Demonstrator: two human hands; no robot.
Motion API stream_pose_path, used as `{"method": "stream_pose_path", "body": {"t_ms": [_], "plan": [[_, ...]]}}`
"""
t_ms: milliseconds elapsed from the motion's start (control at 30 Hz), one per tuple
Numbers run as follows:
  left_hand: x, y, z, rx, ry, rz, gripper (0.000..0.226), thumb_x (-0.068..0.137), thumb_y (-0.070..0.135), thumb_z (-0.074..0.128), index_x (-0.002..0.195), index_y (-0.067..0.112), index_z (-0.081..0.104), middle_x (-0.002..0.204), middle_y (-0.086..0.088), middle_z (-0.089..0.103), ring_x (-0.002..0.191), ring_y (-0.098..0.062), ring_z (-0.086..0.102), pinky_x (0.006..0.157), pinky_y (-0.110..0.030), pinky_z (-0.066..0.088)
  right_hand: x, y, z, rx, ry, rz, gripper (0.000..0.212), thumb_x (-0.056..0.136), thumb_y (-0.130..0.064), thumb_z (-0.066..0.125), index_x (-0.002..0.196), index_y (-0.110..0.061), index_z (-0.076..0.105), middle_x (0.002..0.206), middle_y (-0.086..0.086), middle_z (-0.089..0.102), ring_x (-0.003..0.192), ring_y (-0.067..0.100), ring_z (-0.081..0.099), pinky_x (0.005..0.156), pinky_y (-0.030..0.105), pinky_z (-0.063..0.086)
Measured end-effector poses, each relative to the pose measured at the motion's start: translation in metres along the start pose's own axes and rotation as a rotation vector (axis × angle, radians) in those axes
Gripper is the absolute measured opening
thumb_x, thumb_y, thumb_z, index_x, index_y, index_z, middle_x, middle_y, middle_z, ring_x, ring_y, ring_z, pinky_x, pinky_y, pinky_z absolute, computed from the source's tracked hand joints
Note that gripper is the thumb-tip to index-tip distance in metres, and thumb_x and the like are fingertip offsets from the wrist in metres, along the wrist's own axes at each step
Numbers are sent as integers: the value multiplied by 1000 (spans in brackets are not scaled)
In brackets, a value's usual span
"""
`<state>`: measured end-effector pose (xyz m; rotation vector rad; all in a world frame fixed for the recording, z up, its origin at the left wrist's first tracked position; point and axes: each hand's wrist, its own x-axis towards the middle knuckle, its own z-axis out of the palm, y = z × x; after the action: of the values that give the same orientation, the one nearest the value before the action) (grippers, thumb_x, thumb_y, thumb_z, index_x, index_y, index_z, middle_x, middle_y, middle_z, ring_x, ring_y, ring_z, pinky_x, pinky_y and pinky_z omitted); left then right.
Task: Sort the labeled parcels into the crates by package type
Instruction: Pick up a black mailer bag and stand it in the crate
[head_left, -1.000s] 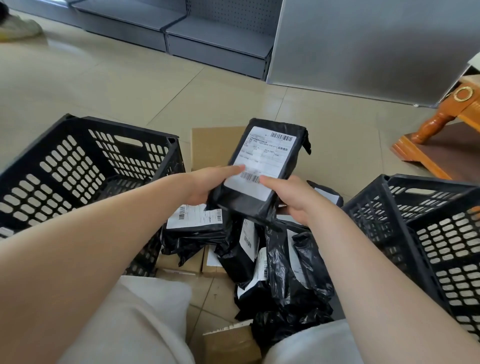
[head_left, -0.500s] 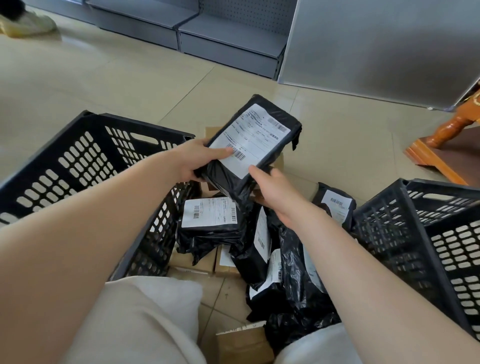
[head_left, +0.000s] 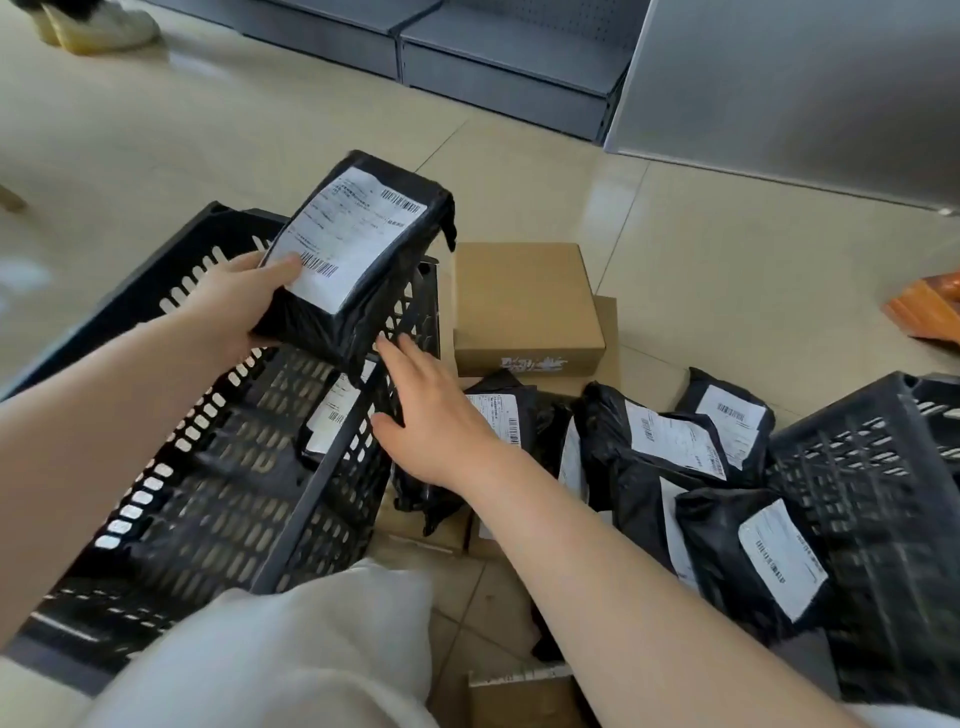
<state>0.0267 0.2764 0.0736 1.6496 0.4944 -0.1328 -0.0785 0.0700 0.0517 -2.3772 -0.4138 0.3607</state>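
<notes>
Held in the left hand (head_left: 236, 301): a black poly parcel (head_left: 358, 260) with a white label, thumb pressed on the label's lower corner, fingers wrapped under the near end. Tilted, far end up, hanging above the far right corner of the left crate (head_left: 208, 467). Right hand (head_left: 431, 410) spread and empty, fingertips just below the parcel's lower edge, palm over the crate's right rim. Inside the left crate, against its right wall: one black labeled bag (head_left: 332, 410); most of the mesh bottom bare, plenty of room to drop into. Just right of the crate's far corner: a brown cardboard box (head_left: 524, 306) stacked on a flatter carton (head_left: 605, 338), its left edge near the crate wall, only a narrow gap between. Nearer, between the two crates: a heap of black labeled bags (head_left: 675, 457), overlapping, pressed up against the left wall of the right crate (head_left: 872, 519). Under the heap's near left edge, more cardboard showing. Another carton (head_left: 524, 696) at the bottom edge, between the knees. Open tiled floor (head_left: 727, 249) beyond the boxes, running to grey shelving (head_left: 498, 62) at the back.
</notes>
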Motion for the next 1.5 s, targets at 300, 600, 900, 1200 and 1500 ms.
{"method": "stream_pose_path", "body": {"t_ms": [300,600,900,1200,1500], "plan": [[25,-77,-37,18,156,-79,9,94,31,64,102,27,68,95,8,70,83,-13,67,80,-35,55,17,18,37,-422,-75,-72,65,102,-57,29,158,-26,15,167,-4,-1,153,25,-5,122,47,-4],[70,-144,-74,244,302,-104,42,90,41,65,128,26,64,114,1,70,100,-22,68,92,-38,54,32,25,62,-336,144,-136,53,99,-54,38,135,-17,48,165,6,21,153,29,9,123,48,5],[103,-175,-76,276,323,-142,46,85,49,64,127,30,64,114,4,69,103,-21,66,99,-40,51,19,42,80,-234,407,-215,39,93,-42,53,111,-8,60,141,13,55,144,36,33,116,47,31],[114,-196,-48,488,330,-179,58,87,56,52,138,30,55,136,-7,58,119,-35,57,102,-50,47,16,46,91,-127,420,-198,42,96,-42,50,123,-10,54,151,8,45,152,29,18,103,40,49],[138,-205,-54,579,283,-135,42,93,45,57,132,29,60,122,-6,66,111,-34,60,99,-44,48,18,50,97,-71,442,-246,43,97,-38,49,124,-5,56,151,11,45,152,32,15,114,42,37]]}}
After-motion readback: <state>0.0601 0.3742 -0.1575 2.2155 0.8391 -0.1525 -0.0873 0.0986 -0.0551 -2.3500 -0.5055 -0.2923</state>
